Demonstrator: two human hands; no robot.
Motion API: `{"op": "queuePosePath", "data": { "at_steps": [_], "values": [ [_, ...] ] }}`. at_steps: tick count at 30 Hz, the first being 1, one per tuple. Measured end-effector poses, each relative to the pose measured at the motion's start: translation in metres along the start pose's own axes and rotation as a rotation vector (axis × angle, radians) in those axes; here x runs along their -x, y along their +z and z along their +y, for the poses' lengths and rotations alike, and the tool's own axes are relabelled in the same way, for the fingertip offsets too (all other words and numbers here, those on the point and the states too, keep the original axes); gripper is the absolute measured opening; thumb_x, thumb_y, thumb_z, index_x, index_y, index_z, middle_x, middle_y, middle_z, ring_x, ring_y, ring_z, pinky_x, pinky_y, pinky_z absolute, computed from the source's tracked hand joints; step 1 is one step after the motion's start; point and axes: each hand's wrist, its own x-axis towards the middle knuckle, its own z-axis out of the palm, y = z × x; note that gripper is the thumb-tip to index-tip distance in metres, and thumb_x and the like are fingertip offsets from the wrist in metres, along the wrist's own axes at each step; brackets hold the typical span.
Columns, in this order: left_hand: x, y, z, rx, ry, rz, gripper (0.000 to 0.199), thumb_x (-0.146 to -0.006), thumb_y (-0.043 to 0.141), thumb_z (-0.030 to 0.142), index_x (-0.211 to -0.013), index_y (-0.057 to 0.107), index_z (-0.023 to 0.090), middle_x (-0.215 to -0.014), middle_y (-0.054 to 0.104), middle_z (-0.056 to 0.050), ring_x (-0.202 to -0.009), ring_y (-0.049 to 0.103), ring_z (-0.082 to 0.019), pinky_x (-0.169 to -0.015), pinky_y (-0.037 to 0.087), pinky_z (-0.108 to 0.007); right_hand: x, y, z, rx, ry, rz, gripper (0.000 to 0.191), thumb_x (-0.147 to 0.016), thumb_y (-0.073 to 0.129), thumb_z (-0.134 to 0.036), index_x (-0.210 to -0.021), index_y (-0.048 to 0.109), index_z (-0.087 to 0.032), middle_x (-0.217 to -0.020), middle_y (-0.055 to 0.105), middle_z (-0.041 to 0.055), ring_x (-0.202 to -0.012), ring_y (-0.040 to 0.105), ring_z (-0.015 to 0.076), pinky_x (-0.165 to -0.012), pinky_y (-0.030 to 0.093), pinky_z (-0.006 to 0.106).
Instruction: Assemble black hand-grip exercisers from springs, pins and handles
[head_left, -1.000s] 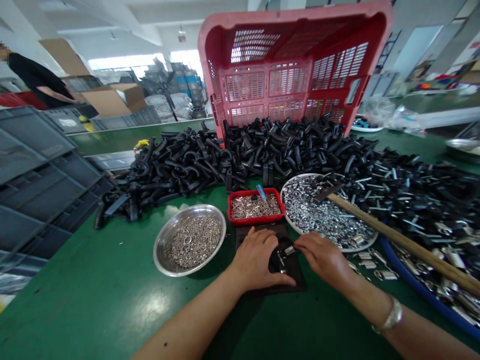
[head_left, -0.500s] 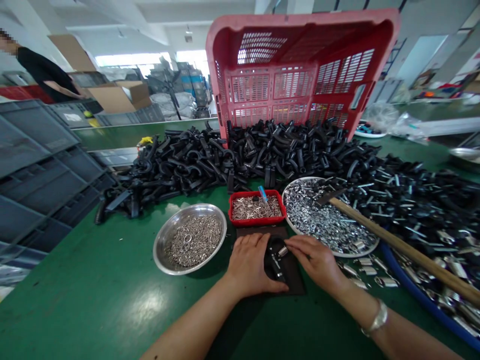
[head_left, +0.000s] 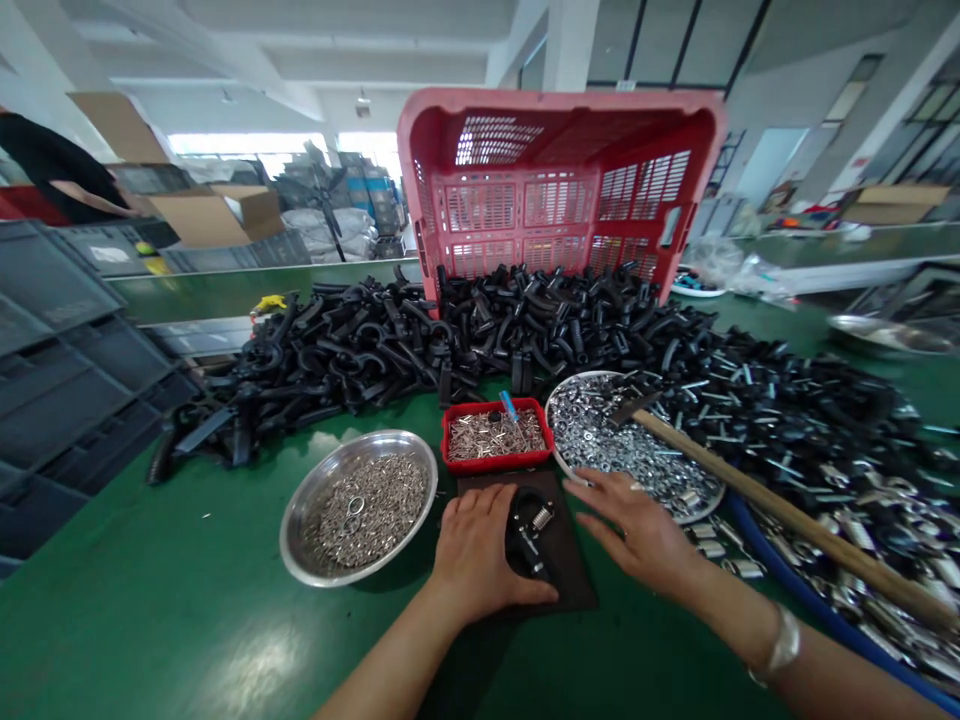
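A black curved part (head_left: pixel 531 545) with a metal spring (head_left: pixel 541 517) lies on a dark pad (head_left: pixel 574 570). Along its left side, my left hand (head_left: pixel 480 555) grips it, thumb at the lower end. My right hand (head_left: pixel 634 525) is off the part, to its right, fingers apart and nothing visible in them, near the rim of a round tray (head_left: pixel 561 462) of small silvery pieces. Just beyond the pad stands a red box (head_left: pixel 496 462) of metal pins with a blue-handled tool (head_left: pixel 509 406).
A steel bowl (head_left: pixel 300 560) of small metal pieces stands left. Behind, black parts (head_left: pixel 360 345) spill from a red crate (head_left: pixel 559 105). A wooden-handled hammer (head_left: pixel 780 505) lies across the right side, over a blue-rimmed container (head_left: pixel 795 590). Grey crates (head_left: pixel 67 340) and a person (head_left: pixel 56 165) are at far left.
My right hand has let go of the spring area and moved right, its fingers opening. My left hand stays on the black part. The camera view has shifted.
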Motion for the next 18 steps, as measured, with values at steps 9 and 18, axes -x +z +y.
{"op": "queuePosePath", "data": {
  "at_steps": [9, 18],
  "values": [
    [-0.005, -0.006, 0.000, -0.007, -0.002, -0.025, 0.109, -0.033, 0.057, 0.080, -0.125, 0.041, 0.023, -0.129, 0.044, -0.010, -0.117, 0.035, -0.035, -0.099, 0.021, -0.052, 0.039, -0.076, 0.135, 0.199, 0.487, -0.238, 0.020, -0.070, 0.060, -0.040, -0.071, 0.065, -0.020, -0.065, 0.064, 0.0112, -0.057, 0.060, 0.0176, -0.048, 0.037, 0.032],
    [-0.005, -0.004, -0.001, 0.008, 0.016, 0.012, 0.108, -0.032, 0.057, 0.080, -0.123, 0.042, 0.023, -0.126, 0.045, -0.009, -0.115, 0.037, -0.034, -0.099, 0.022, -0.053, 0.061, -0.068, 0.040, -0.007, 0.215, 0.100, 0.056, -0.080, 0.051, -0.043, -0.132, 0.036, -0.028, -0.092, 0.068, 0.0091, -0.061, 0.065, 0.0177, -0.050, 0.052, 0.028]
  ]
}}
